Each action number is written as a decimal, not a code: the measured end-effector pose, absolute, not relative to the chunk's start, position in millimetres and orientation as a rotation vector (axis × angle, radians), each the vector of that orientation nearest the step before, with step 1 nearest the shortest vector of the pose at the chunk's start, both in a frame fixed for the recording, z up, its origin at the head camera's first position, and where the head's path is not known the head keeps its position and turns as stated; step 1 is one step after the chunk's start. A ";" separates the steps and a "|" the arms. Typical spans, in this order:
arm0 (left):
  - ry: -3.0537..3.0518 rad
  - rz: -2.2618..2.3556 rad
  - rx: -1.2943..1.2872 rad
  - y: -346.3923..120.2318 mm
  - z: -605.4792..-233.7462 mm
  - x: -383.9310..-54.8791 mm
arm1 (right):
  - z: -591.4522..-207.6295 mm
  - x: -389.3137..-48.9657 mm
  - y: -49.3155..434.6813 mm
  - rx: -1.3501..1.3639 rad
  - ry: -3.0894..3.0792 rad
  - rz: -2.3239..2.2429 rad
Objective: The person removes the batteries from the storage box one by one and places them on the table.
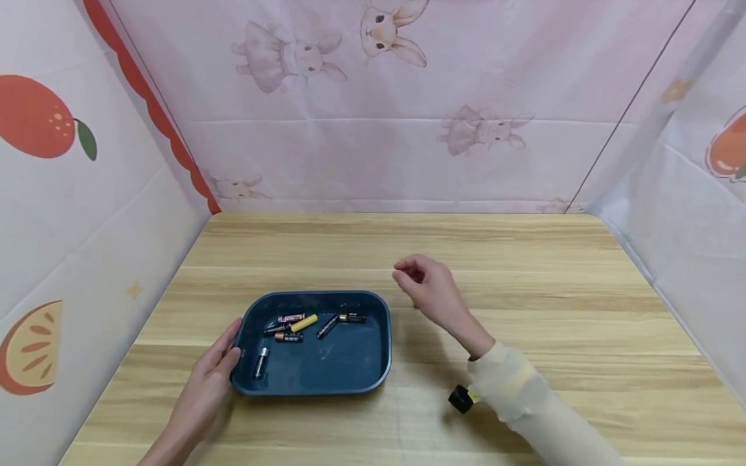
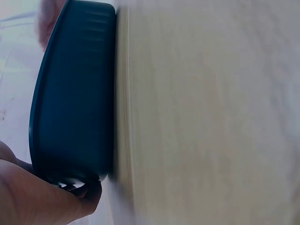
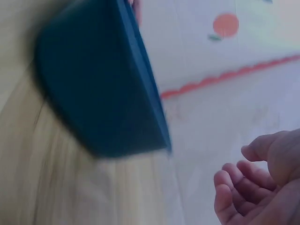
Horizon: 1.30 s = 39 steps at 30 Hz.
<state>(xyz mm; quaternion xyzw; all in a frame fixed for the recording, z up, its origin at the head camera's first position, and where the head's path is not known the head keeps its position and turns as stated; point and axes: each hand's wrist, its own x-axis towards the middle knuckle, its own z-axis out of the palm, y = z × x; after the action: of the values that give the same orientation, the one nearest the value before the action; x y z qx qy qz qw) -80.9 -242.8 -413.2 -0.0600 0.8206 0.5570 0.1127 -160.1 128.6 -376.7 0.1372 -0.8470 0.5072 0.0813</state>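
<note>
A dark blue plastic tray stands on the wooden table, with several batteries in it. Black ones, such as this battery at the left, lie with a yellow battery near the tray's back. My left hand grips the tray's left end, thumb at the rim and fingers along the outer wall. From the left wrist view, this hand shows at the near end of the tray. Beyond the tray's right end my right hand hovers with loosely curled fingers, holding nothing, as the right wrist view of the hand also shows.
The pale wood table is walled in by printed cloth, with a rabbit-patterned back sheet and fruit-patterned side sheets. A small black device sits at my right wrist, below the cream sleeve.
</note>
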 end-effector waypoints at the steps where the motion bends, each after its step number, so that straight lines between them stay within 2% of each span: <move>1: 2.407 1.638 -0.176 -242.9 -412.9 -80.4 | -372.1 -157.5 122.2 0.448 -2.528 1.529; 10: 2.411 1.660 -0.150 -243.4 -413.3 -78.3 | -378.2 -140.2 71.3 0.428 -2.648 1.828; 29: 2.411 1.632 -0.161 -245.0 -413.4 -78.2 | -382.3 -144.7 32.5 0.404 -3.278 1.124; 39: 2.370 1.669 -0.174 -244.6 -412.3 -77.7 | -400.1 -152.5 24.1 0.429 -3.233 1.182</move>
<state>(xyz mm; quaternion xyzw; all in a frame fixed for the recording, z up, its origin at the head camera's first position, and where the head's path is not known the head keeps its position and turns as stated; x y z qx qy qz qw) -77.7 -244.6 -412.3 -0.0595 0.8104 0.5707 0.1184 -152.5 24.1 -400.1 0.1219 -0.9196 0.3361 -0.1630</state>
